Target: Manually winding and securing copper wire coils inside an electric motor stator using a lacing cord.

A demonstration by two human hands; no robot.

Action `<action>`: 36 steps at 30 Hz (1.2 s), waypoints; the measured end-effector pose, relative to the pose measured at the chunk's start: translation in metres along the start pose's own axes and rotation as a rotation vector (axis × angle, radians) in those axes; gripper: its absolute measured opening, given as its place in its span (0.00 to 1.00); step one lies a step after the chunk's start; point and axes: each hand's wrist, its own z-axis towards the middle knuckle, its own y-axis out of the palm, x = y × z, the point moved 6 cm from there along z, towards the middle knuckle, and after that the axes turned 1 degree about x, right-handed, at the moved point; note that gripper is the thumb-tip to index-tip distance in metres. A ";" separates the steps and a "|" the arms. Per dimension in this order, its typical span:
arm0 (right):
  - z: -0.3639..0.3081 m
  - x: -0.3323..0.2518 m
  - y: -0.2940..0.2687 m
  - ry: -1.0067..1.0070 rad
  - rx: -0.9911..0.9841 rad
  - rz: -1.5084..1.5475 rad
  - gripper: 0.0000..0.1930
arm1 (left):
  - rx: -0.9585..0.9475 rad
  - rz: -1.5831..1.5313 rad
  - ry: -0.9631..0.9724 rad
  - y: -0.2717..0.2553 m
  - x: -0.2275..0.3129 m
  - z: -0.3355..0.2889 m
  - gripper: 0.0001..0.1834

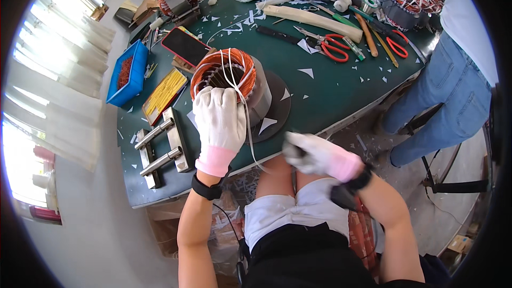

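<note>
A motor stator with a grey metal body and orange copper windings stands on a dark round plate. My left hand, in a white glove with a pink cuff, has its fingers curled over the near rim of the windings. White lacing cord loops across the windings and hangs past the table edge toward my right hand. My gloved right hand is off the table, above my lap, to the right of the stator. Motion smears its fingers, so whether it holds the cord is unclear.
Left of the stator lie a metal frame with two rods, a tray of yellow strips, a blue bin and a phone. Red-handled scissors and a wooden stick lie beyond. A person in jeans stands at right.
</note>
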 end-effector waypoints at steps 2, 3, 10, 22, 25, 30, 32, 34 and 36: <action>-0.069 0.043 -0.062 0.039 0.240 0.379 0.09 | 0.007 0.013 -0.023 -0.005 -0.006 -0.007 0.10; -0.117 0.061 -0.114 -0.010 0.197 0.469 0.08 | 0.011 0.020 -0.030 -0.006 -0.008 -0.008 0.10; -0.318 0.046 -0.197 -0.079 1.384 -1.257 0.14 | 0.025 -0.003 -0.010 -0.005 -0.002 -0.004 0.12; -0.007 0.004 0.018 0.104 -0.048 0.158 0.09 | 0.046 -0.019 -0.015 -0.002 -0.001 -0.003 0.11; -0.115 0.060 -0.096 0.089 0.405 0.417 0.17 | 0.052 -0.020 -0.020 -0.005 -0.010 -0.012 0.13; -0.485 0.231 -0.280 0.716 1.463 -1.357 0.20 | 0.086 -0.021 0.006 -0.005 -0.005 -0.007 0.12; -0.519 0.269 -0.283 1.261 1.197 -1.263 0.23 | 0.092 -0.045 0.019 -0.005 -0.003 -0.005 0.13; -0.528 0.303 -0.300 0.779 0.911 -1.949 0.25 | 0.109 -0.093 0.019 0.001 -0.003 0.002 0.13; -0.339 0.162 -0.239 0.658 0.897 -1.755 0.19 | 0.072 -0.044 0.005 -0.007 -0.009 -0.009 0.13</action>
